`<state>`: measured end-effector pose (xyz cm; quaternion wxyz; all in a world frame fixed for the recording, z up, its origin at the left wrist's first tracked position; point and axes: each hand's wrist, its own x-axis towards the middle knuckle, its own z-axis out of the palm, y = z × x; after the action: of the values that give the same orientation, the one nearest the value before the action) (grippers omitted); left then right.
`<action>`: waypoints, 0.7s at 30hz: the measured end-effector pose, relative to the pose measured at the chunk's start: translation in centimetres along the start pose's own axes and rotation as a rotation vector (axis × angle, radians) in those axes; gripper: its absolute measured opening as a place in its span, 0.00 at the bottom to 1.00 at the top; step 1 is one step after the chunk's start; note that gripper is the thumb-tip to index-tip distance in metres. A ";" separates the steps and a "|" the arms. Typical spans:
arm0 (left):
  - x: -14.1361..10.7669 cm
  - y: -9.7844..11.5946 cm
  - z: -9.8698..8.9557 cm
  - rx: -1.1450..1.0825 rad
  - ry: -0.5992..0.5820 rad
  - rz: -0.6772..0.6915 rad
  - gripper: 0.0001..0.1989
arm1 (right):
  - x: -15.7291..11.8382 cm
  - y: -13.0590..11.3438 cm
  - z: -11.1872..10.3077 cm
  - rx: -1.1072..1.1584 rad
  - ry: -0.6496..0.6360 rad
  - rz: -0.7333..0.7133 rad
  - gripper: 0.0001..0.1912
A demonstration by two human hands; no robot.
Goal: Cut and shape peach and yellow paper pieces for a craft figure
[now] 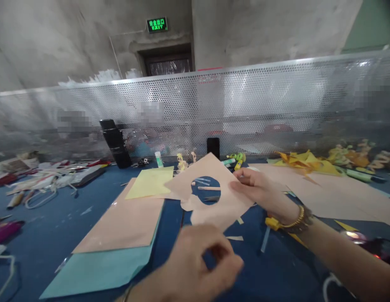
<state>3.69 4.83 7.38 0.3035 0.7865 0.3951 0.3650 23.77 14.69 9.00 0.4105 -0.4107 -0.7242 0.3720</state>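
Note:
My right hand [257,188] pinches the right edge of a peach sheet of paper [179,178] with a round hole cut through it. The sheet is held up above the blue table, and its lower edge looks uneven. Through the hole show the table and a thin pale stick-like item. Nearer to me, my left hand [201,264] is slightly blurred, its thumb and fingers curled together in a ring. Nothing shows in its grasp, and it is apart from the sheet. Left of it lies a stack with a yellow sheet [150,182], peach paper [122,226] and light blue paper [97,268].
Paper scraps [235,238] lie between my hands. Large peach paper [339,188] and orange-yellow pieces [308,161] cover the right. A glue stick [158,159] and a black phone [213,147] stand before the perforated metal screen [260,109]. Cords and tools clutter the left.

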 end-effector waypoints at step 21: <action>2.3 -6.8 2.3 -0.938 0.626 -0.621 0.12 | 1.9 8.8 -1.6 -0.649 -0.165 -0.024 0.12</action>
<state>3.78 9.81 1.69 0.5770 0.2755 0.4728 0.6063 27.09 20.12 2.46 0.2023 -0.4801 -0.8404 0.1491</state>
